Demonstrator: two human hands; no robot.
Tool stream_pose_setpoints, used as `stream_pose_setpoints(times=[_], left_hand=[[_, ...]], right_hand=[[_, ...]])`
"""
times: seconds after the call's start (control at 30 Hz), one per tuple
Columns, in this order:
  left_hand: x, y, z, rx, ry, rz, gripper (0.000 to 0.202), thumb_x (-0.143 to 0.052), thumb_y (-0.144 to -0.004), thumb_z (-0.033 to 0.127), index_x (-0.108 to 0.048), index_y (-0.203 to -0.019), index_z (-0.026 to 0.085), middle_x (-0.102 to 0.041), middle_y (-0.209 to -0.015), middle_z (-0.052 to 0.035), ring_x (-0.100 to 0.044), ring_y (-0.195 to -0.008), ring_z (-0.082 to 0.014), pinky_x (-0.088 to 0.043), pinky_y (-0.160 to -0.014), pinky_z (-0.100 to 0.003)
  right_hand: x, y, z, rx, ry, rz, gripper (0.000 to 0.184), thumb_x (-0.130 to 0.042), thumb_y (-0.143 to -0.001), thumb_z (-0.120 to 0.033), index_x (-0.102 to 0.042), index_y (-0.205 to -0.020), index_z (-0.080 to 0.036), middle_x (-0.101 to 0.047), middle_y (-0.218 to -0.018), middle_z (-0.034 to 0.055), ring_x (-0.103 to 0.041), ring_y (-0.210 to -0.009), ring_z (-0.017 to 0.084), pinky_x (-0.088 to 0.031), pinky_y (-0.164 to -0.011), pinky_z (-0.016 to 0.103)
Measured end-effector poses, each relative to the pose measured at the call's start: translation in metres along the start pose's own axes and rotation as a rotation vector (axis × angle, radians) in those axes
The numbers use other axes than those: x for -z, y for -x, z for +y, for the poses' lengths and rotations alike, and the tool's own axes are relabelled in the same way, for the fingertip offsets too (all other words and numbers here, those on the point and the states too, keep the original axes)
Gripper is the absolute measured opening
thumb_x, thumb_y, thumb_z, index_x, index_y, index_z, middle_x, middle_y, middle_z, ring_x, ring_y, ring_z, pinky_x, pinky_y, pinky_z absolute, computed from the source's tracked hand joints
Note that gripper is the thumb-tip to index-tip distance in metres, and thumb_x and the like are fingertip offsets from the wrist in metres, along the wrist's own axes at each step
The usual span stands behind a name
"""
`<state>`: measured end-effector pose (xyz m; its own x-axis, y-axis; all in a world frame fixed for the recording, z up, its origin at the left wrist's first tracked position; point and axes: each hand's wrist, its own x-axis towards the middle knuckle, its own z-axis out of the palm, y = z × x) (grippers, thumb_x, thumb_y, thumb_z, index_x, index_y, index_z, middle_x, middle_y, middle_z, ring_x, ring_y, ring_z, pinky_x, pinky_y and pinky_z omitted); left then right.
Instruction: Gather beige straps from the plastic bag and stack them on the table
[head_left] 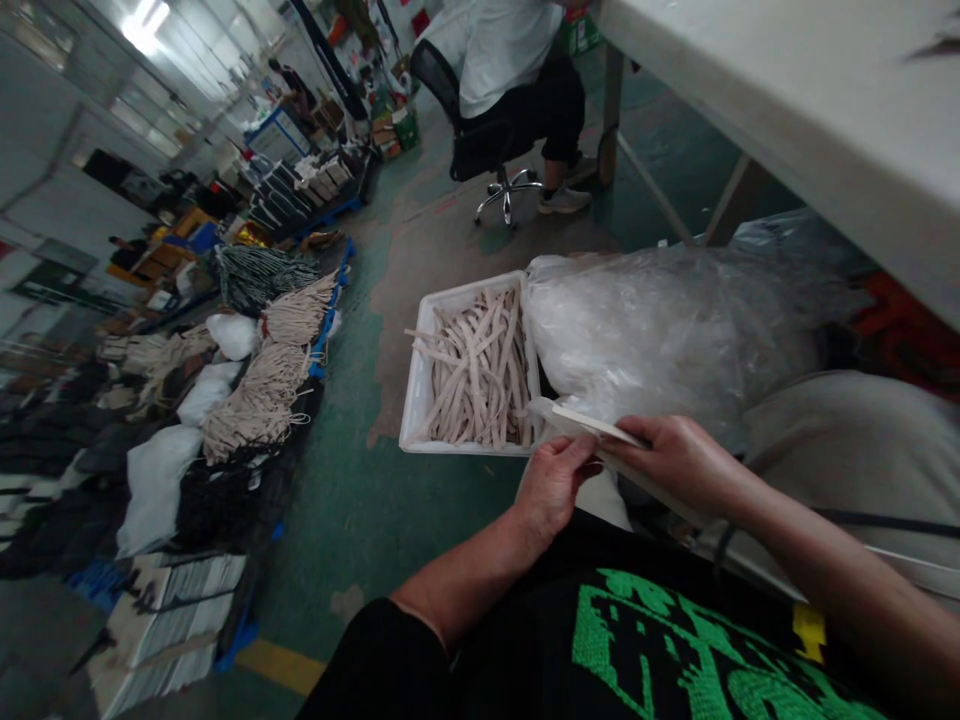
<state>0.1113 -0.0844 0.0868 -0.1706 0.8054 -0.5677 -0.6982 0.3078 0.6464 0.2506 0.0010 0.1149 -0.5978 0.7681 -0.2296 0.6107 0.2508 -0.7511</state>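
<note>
My left hand [553, 482] and my right hand [671, 458] are close together at the middle right, in front of my body. Between them is a pale flat strip [581, 418], its free end pointing up and left. The left thumb and fingers pinch it from below, while the right fingers close on its other side. Just left of the hands, a white plastic bin [409, 410] on the floor holds many loose beige strips [474, 365]. A big clear plastic bag [645, 325] lies against the bin and behind the hands.
A white table [750, 110] juts in at upper right. Beyond the bin, a person [510, 60] sits on a black swivel chair [450, 110]. Pallets at left carry bundles of beige cords [259, 400], white sacks [157, 480] and a strapped stack of boards [187, 620].
</note>
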Motion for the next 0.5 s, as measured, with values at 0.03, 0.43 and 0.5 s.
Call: stream_pose_setpoints(times=[0.03,0.43,0.5], left_hand=[[0.0,-0.001,0.002,-0.014,-0.012,0.01,0.048,-0.096,-0.048,0.048,-0.074,-0.073,0.013,-0.067,-0.073,-0.002,-0.059,-0.068,-0.0113,-0.047,-0.07,-0.026],[-0.003,-0.003,0.0,-0.083,-0.144,0.001,0.046,-0.093,-0.054,0.053,-0.075,-0.068,0.013,-0.065,-0.067,-0.0052,-0.058,-0.064,-0.0138,-0.048,-0.069,-0.03],[-0.01,-0.006,0.0,-0.1,-0.045,-0.078,0.039,-0.091,-0.058,0.05,-0.08,-0.078,0.019,-0.069,-0.075,-0.0092,-0.067,-0.071,-0.0232,-0.052,-0.07,-0.039]], right_hand=[[0.0,0.001,-0.001,-0.004,-0.03,-0.003,0.054,-0.044,-0.085,-0.067,-0.068,-0.068,-0.022,-0.058,-0.056,0.0016,-0.052,-0.055,0.016,-0.036,-0.05,0.027],[-0.001,0.005,0.011,0.054,-0.131,0.096,0.053,-0.05,-0.086,-0.066,-0.065,-0.06,-0.023,-0.063,-0.053,0.0016,-0.06,-0.052,0.02,-0.043,-0.048,0.028],[0.0,-0.002,0.025,0.105,-0.234,0.167,0.052,-0.044,-0.089,-0.065,-0.073,-0.067,-0.028,-0.074,-0.067,0.003,-0.071,-0.067,0.026,-0.057,-0.064,0.035]])
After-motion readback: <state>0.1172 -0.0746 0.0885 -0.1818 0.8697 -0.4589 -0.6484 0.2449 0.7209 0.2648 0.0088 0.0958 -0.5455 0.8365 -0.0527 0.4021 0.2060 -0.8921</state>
